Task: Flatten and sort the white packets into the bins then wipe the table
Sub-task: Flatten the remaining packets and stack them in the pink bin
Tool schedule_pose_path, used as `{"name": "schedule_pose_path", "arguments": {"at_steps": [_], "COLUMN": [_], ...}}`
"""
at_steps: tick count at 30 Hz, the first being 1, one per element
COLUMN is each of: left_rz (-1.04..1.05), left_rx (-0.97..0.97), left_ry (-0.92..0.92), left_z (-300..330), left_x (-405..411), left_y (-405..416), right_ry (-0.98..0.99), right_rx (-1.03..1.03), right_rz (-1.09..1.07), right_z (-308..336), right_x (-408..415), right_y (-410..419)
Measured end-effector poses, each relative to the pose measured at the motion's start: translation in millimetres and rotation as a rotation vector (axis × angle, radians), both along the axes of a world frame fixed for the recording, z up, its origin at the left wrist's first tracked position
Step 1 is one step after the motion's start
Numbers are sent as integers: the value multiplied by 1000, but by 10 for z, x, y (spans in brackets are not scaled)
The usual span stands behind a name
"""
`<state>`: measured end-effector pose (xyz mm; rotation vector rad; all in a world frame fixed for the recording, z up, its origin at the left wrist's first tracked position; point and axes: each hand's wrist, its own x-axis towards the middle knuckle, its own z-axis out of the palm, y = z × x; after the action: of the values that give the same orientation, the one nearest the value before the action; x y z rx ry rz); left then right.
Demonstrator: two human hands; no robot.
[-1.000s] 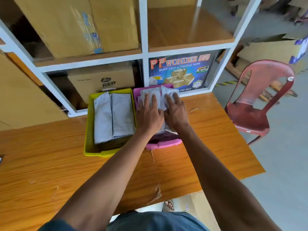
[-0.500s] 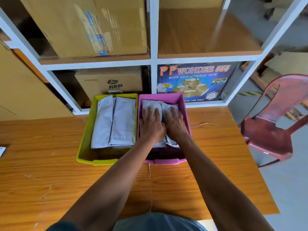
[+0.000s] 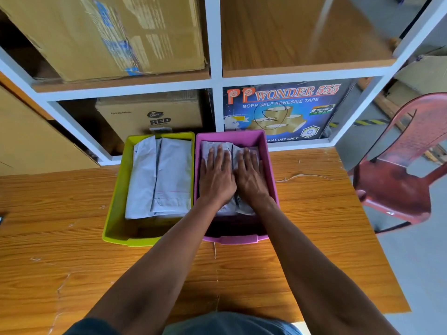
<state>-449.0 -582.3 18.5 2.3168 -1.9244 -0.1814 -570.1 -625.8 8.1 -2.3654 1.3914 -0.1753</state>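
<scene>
A white shelf unit [image 3: 215, 76] with cardboard boxes [image 3: 106, 37] stands behind the wooden table [image 3: 72, 250], a red chair [image 3: 406, 170] off to one side. Two bins sit touching on the table: the yellow bin [image 3: 116, 213] holds flat packets [image 3: 159, 177]; in the pink bin [image 3: 271, 170], more packets [image 3: 212, 147] lie under the left hand [image 3: 216, 177] and right hand [image 3: 250, 176], both pressing flat with straight fingers, gripping nothing.

Wooden table [image 3: 302, 250], orange-brown grain, scuffed and scratched in places. Directly on top, side by side and touching: yellow bin [image 3: 113, 213] at left, pink bin [image 3: 272, 184] at right, both pushed back near the white shelf [image 3: 215, 78]. Shelf boards carrying a large carton [image 3: 108, 37] above, smaller carton [image 3: 150, 114] and tape box [image 3: 283, 110] below.
</scene>
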Motion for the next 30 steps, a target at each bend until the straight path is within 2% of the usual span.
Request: {"name": "schedule_pose_path", "arguments": {"at_steps": [9, 15, 20, 23, 30], "left_rz": [-27, -26, -11, -8, -39], "left_rx": [-40, -16, -30, -74, -39], "left_ry": [-63, -38, 37, 21, 25], "left_z": [-185, -214, -85, -56, -182], "left_x": [43, 49, 43, 50, 94], "left_y": [13, -7, -48, -58, -86], "right_ry": [112, 214, 116, 128, 103], "right_rx": [-44, -51, -190, -146, -132], "right_rz": [12, 42, -39, -42, -5], "right_z": [-120, -92, -127, -191, -266], "right_x": [75, 90, 88, 82, 92], "right_y": [-120, -124, -80, -33, -109]}}
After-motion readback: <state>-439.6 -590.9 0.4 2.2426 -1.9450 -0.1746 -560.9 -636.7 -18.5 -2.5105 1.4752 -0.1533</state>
